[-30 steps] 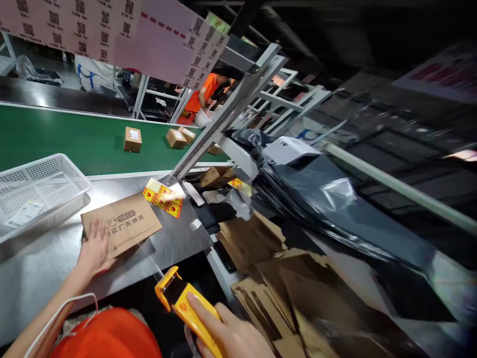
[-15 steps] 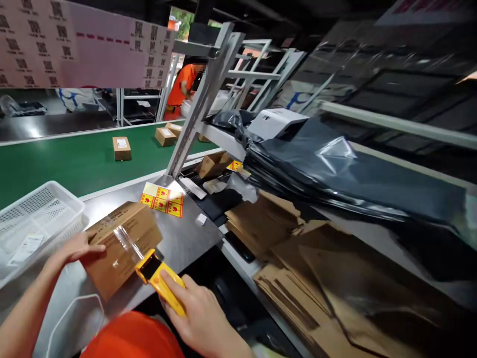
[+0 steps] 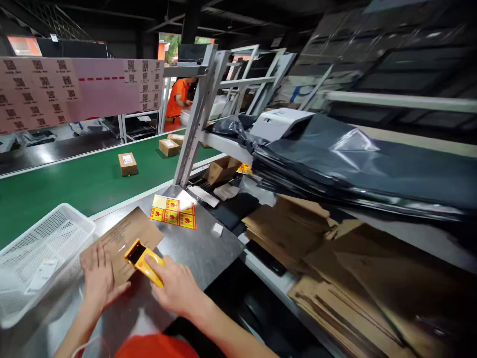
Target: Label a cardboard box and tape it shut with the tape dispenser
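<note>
Both hands work at a steel table (image 3: 208, 248): my left hand (image 3: 99, 278) lies flat, fingers spread, pressing a brown cardboard box (image 3: 122, 238) whose printed writing I cannot read. My right hand (image 3: 179, 288) is clenched around a yellow tape dispenser (image 3: 143, 258), its head set on the box top. Just beyond lies a sheet of yellow-and-red warning stickers (image 3: 173, 218). To the left, a white mesh basket (image 3: 55, 233) holds a printed label. Labelled parcels (image 3: 127, 164) sit on the green conveyor (image 3: 67, 184); pink sheets of QR codes (image 3: 55, 94) hang above.
</note>
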Motion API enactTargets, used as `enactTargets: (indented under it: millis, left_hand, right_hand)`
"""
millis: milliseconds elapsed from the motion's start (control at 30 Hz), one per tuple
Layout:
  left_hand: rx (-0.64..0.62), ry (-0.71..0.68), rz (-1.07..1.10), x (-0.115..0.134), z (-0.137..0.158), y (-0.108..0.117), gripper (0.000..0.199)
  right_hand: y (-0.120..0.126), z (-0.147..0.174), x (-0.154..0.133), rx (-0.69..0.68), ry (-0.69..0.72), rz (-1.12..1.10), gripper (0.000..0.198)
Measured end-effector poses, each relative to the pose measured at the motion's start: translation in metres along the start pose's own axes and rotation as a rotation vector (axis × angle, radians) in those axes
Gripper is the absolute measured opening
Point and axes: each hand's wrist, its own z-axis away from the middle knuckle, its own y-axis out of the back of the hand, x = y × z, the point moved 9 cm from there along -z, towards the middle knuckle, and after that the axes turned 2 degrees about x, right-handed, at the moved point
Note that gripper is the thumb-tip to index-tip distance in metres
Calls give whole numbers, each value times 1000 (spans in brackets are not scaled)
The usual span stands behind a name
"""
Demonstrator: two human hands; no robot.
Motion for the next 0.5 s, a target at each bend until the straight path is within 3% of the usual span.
enactTargets:
  millis: [133,367,500]
  left_hand:
    - [-85,7,14,-26,-24,1,118]
    - [-248,-33,48,-64,-62,5,121]
    - [-292,-51,248,-94,-92,15,119]
  right_hand:
    - [-19,8,1,-12,11,-10,75]
    - [-135,103,74,-105,-89,-122,77]
    - [-177,119,91,-93,-147,-210,78]
